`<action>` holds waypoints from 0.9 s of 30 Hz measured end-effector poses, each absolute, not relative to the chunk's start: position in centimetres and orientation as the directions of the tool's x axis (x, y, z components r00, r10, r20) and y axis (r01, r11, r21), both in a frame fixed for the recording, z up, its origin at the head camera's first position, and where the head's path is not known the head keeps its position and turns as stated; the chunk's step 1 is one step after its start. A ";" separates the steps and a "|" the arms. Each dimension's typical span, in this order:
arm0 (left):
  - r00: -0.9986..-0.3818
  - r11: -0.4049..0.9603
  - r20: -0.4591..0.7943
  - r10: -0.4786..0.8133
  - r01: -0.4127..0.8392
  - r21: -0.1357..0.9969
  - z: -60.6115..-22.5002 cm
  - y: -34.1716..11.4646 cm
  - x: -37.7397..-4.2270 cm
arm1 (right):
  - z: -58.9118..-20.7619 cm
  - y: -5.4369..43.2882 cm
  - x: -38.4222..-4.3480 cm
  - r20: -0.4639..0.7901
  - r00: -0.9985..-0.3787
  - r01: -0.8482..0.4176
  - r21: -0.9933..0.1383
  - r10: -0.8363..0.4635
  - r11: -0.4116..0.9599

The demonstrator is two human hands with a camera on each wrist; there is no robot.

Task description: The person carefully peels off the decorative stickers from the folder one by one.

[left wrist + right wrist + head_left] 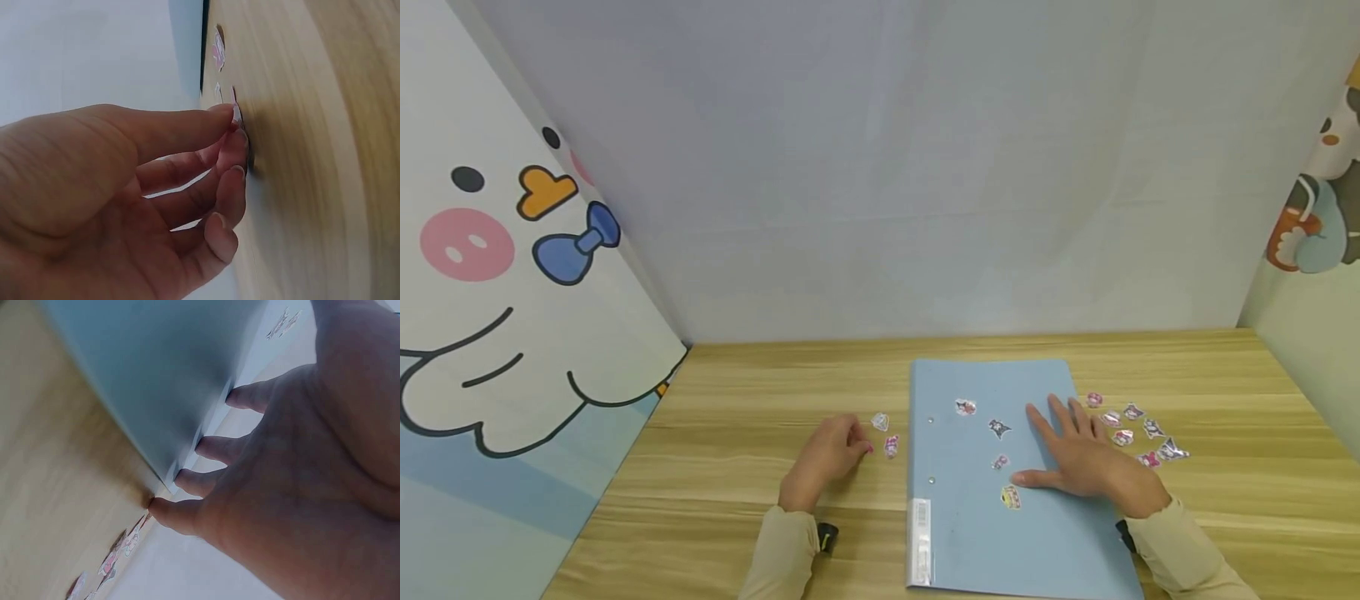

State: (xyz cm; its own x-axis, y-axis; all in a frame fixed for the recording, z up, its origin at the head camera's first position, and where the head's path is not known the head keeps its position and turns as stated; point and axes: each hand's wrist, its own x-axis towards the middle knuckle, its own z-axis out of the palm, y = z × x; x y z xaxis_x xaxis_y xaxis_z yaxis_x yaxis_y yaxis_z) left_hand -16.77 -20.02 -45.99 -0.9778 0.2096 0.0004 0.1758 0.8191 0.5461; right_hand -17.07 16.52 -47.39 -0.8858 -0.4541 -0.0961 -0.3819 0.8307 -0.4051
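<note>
A light blue folder [1000, 550] lies on the wooden table, with several small cartoon stickers on its cover, among them a yellow one [1011, 497]. My right hand [1086, 462] rests on the folder's right part, its fingers spread and straight; in the right wrist view the little finger [172, 515] reaches past the folder's edge. Left of the folder, my left hand [827, 458] pinches a small pink sticker [237, 115] between thumb and fingertips, close to the tabletop. The fingers hide most of that sticker. Two stickers, a whitish one [880, 422] and a pink one [891, 447], lie beside this hand.
Several loose stickers [1123, 437] form a group on the table [722, 500] just right of the folder. A white label [919, 542] is on the folder's lower left edge. A pale curtain [880, 167] stands behind the table, with cartoon-printed cloth [490, 333] at the left.
</note>
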 end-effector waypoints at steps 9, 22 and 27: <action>-0.989 0.863 0.070 0.128 0.146 0.483 -46.2 -18.9 -17.2 | -47.2 16.6 -17.0 -0.101 -0.887 -0.374 -0.415 -0.450 0.830; -0.951 0.787 0.221 0.218 0.305 0.536 -45.8 -14.6 -18.0 | -47.4 16.4 -17.1 -0.094 -0.884 -0.385 -0.409 -0.457 0.827; -0.952 0.776 0.164 0.257 0.304 0.552 -45.9 -13.6 -18.2 | -47.5 16.5 -17.0 -0.097 -0.885 -0.380 -0.415 -0.456 0.827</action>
State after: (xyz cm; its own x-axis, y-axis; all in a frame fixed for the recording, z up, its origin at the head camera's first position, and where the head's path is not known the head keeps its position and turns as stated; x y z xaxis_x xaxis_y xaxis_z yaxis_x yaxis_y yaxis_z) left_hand -18.22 -13.57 -45.86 -0.9524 0.2567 0.1642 0.3044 0.7765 0.5517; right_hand -17.04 16.51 -47.47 -0.8847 -0.4558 -0.0972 -0.3803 0.8266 -0.4148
